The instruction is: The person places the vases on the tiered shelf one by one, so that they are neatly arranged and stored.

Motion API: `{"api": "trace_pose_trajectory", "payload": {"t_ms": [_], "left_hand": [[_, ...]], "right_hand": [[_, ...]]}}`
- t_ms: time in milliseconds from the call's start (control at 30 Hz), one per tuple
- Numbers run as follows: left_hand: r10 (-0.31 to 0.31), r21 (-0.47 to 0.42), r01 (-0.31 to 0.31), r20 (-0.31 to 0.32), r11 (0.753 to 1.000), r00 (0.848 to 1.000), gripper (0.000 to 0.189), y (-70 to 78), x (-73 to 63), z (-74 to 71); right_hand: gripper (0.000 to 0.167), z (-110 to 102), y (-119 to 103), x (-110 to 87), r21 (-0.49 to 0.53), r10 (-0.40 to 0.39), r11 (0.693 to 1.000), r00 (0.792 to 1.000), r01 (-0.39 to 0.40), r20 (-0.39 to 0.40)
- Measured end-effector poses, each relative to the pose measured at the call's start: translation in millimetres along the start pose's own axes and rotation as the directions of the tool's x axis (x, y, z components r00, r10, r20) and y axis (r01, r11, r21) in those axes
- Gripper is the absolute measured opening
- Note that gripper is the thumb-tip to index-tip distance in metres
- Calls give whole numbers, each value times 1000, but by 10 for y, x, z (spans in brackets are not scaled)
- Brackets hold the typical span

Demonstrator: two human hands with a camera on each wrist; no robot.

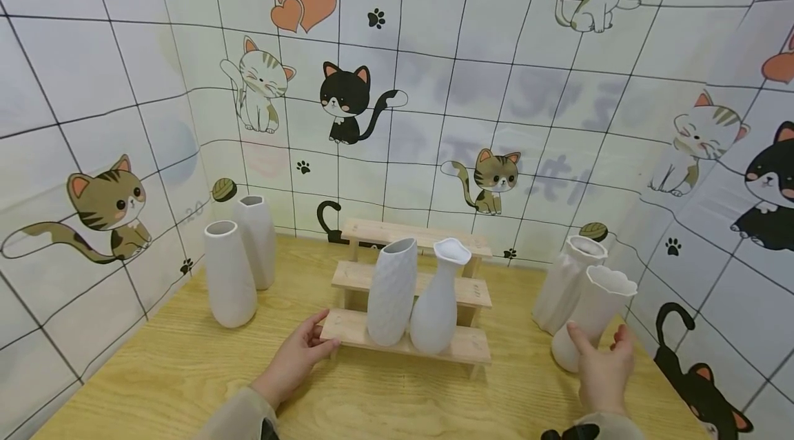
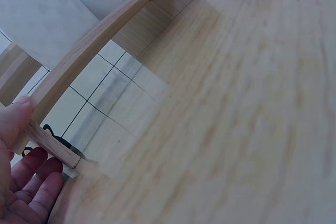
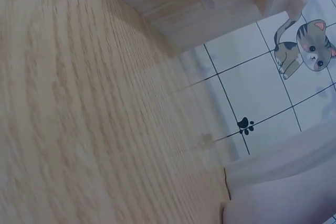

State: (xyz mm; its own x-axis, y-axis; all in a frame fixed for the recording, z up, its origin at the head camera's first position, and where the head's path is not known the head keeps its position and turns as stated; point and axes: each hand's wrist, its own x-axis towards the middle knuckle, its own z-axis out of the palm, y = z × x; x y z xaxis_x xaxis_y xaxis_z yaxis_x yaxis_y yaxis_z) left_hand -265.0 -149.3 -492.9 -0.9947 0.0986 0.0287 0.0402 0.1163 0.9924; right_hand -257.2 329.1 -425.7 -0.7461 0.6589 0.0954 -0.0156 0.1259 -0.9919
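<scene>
Wooden stand (image 1: 356, 277) at left hand (image 1: 294, 359), white scalloped vase (image 1: 600, 302) at right hand (image 1: 604, 372).
Head view: left hand grips the lowest tier's left end, two vases (image 1: 392, 295) standing right of this grip; right hand holds the scalloped vase, pleated vase (image 1: 560, 285) just behind. Left wrist view: thumb on tier edge, fingers (image 2: 46, 190) just below. Right wrist view: stand across the tabletop (image 3: 89, 119); grip cannot be told.

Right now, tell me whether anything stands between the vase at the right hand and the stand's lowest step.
Nothing visible does: only tabletop shows between the scalloped vase and the lowest step. The pleated vase stands behind the scalloped one, off that line.
</scene>
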Motion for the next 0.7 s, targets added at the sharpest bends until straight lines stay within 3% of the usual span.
{"api": "trace_pose_trajectory", "payload": {"t_ms": [200, 700], "left_hand": [[1, -9, -1, -1, 1000, 1000, 77, -4, -10, 1], [-1, -11, 1, 7, 1000, 1000, 77, -2, -6, 2]], "right_hand": [[90, 56, 70, 49, 8, 3, 1000, 997, -4, 78], [80, 36, 125, 130, -126, 14, 992, 999, -10, 38]]}}
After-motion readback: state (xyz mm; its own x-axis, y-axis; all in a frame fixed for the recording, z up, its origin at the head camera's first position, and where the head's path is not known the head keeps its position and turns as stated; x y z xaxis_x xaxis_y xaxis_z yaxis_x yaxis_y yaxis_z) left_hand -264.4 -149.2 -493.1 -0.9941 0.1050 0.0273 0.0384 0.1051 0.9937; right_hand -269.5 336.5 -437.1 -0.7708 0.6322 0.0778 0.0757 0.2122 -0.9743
